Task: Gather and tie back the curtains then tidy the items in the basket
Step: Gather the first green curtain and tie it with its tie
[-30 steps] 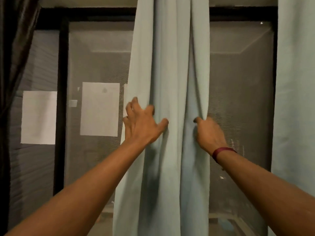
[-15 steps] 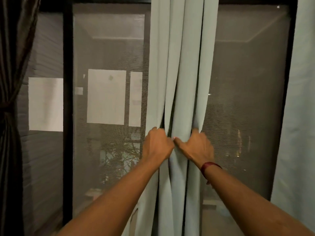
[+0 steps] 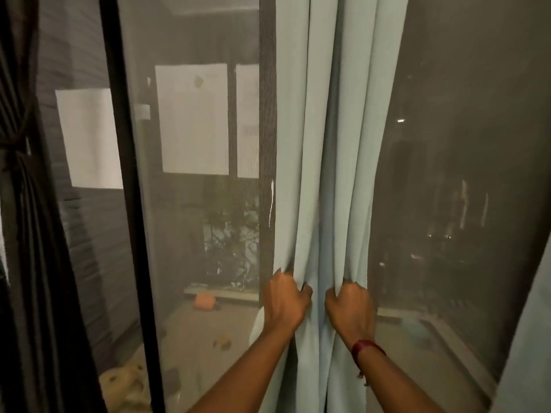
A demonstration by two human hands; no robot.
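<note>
Pale blue-green fabric hangs in tall folds right in front of the person: the light curtain (image 3: 334,144), bunched into a narrow column, with both hands on it low down. The left hand (image 3: 287,299) has its fingers curled into the folds on the curtain's left edge, knuckles outward, gripping a bunch of cloth. The right hand (image 3: 351,308) sits just beside it, almost touching, fingers likewise clenched round the folds on the right side of the column. A dark red band (image 3: 362,347) circles the right wrist, with a short bit of thread dangling below it.

Behind the hands stands a window with a fine mesh screen (image 3: 193,234), and a black frame post (image 3: 128,204) runs up well to the left of the left hand. Further left still, a dark curtain (image 3: 21,234) hangs gathered, cinched by a tie (image 3: 15,150) above hand height. Pale rectangles (image 3: 192,120) show through the glass above and left of the hands; I cannot tell whether they are reflections or sheets. To the far right of the right hand, the edge of another light curtain panel (image 3: 527,338) enters the view. No basket shows from here
</note>
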